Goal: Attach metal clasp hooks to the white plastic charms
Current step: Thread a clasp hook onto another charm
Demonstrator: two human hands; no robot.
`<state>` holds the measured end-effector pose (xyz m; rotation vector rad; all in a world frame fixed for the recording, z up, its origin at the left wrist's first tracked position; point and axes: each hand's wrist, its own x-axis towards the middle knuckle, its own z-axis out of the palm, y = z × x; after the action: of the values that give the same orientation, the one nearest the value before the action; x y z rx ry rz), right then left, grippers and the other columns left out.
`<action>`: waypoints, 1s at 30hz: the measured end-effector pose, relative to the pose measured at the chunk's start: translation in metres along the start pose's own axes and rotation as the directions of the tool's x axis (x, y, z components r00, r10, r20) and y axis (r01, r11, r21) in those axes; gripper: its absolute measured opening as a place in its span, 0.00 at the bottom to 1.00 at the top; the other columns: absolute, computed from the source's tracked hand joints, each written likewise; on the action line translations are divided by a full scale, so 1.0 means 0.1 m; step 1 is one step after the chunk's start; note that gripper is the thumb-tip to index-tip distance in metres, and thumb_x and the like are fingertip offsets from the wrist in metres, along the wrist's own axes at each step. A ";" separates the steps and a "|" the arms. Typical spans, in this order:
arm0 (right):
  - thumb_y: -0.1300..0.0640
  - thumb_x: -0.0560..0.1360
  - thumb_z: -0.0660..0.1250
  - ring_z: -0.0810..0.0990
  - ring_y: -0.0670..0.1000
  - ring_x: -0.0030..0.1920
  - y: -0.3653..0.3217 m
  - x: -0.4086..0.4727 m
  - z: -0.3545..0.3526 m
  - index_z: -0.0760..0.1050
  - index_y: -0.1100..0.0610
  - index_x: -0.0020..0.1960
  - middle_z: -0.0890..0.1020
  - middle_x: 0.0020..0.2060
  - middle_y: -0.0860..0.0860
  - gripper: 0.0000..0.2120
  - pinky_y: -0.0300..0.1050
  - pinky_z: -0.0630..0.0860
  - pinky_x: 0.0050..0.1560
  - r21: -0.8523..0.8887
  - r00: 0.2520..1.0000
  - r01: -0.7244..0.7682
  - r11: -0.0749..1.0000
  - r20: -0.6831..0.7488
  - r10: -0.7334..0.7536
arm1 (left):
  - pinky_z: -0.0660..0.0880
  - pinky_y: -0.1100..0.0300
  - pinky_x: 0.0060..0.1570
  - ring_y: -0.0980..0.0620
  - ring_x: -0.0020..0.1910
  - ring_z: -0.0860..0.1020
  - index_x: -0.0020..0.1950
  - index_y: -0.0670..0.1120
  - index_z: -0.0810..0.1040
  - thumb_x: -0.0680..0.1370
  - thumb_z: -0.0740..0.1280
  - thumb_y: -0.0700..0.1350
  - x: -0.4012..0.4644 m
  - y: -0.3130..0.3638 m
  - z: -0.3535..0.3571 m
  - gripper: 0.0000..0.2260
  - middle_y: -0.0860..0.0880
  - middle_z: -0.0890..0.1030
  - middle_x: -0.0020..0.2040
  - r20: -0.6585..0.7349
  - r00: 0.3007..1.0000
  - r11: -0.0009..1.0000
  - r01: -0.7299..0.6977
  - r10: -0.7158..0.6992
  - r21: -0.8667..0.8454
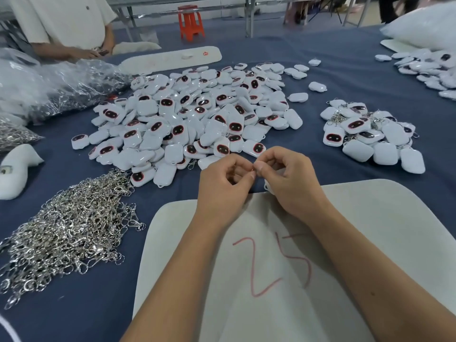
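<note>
My left hand and my right hand meet fingertip to fingertip above the far edge of a white board. My right hand curls round a white plastic charm, of which only a small edge shows under the palm. My left thumb and forefinger pinch something tiny at the meeting point; it is too hidden to name. A big heap of white charms with dark red-rimmed faces lies just beyond my hands. A heap of silver metal clasp hooks lies to the left.
A smaller pile of charms with hooks on them lies at the right. Clear plastic bags with more hooks sit far left. Another person in a white shirt stands across the blue-covered table. A red stool stands behind.
</note>
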<state>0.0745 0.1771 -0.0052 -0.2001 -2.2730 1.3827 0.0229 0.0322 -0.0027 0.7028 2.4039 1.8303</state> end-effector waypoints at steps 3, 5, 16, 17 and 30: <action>0.60 0.80 0.72 0.75 0.41 0.28 -0.02 0.00 -0.01 0.80 0.51 0.41 0.81 0.30 0.42 0.09 0.29 0.69 0.33 0.046 1.000 -0.010 0.999 -0.005 0.010 | 0.74 0.64 0.39 0.54 0.36 0.77 0.42 0.46 0.83 0.77 0.73 0.38 0.01 0.01 -0.01 0.05 0.57 0.80 0.33 0.009 1.000 1.000 -0.009 0.009 -0.009; 0.61 0.80 0.72 0.77 0.44 0.30 -0.02 0.00 -0.02 0.81 0.53 0.42 0.84 0.33 0.49 0.08 0.32 0.72 0.34 0.082 1.000 -0.009 0.997 0.024 0.007 | 0.75 0.61 0.39 0.53 0.36 0.78 0.41 0.47 0.83 0.77 0.72 0.38 0.03 -0.01 -0.02 0.06 0.56 0.80 0.33 0.010 1.000 1.000 -0.005 0.004 0.006; 0.64 0.79 0.73 0.77 0.43 0.32 -0.01 0.01 -0.03 0.83 0.55 0.43 0.84 0.33 0.46 0.07 0.35 0.74 0.37 0.135 0.997 -0.018 0.991 0.079 0.007 | 0.76 0.54 0.37 0.43 0.38 0.80 0.41 0.43 0.80 0.78 0.69 0.36 0.03 0.01 -0.03 0.06 0.45 0.82 0.36 -0.011 1.000 0.998 0.014 -0.015 -0.062; 0.63 0.79 0.72 0.76 0.44 0.30 -0.02 0.01 -0.03 0.82 0.54 0.43 0.83 0.32 0.45 0.08 0.34 0.73 0.34 0.146 0.996 -0.029 0.989 0.084 0.017 | 0.75 0.55 0.37 0.43 0.38 0.80 0.41 0.43 0.80 0.78 0.69 0.36 0.02 0.02 -0.03 0.06 0.46 0.81 0.35 -0.007 1.000 0.998 0.013 -0.014 -0.068; 0.66 0.81 0.67 0.74 0.41 0.29 -0.06 -0.02 -0.04 0.79 0.54 0.45 0.80 0.30 0.39 0.10 0.29 0.69 0.34 0.064 0.997 -0.015 0.998 0.079 0.010 | 0.75 0.57 0.38 0.48 0.37 0.78 0.42 0.44 0.82 0.76 0.72 0.36 0.02 0.03 -0.02 0.05 0.49 0.82 0.36 -0.010 1.000 0.996 0.018 -0.019 -0.090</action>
<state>0.0784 0.1769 0.0007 -0.1413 -2.2900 1.4931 0.0216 0.0318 0.0009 0.6624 2.3088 1.9262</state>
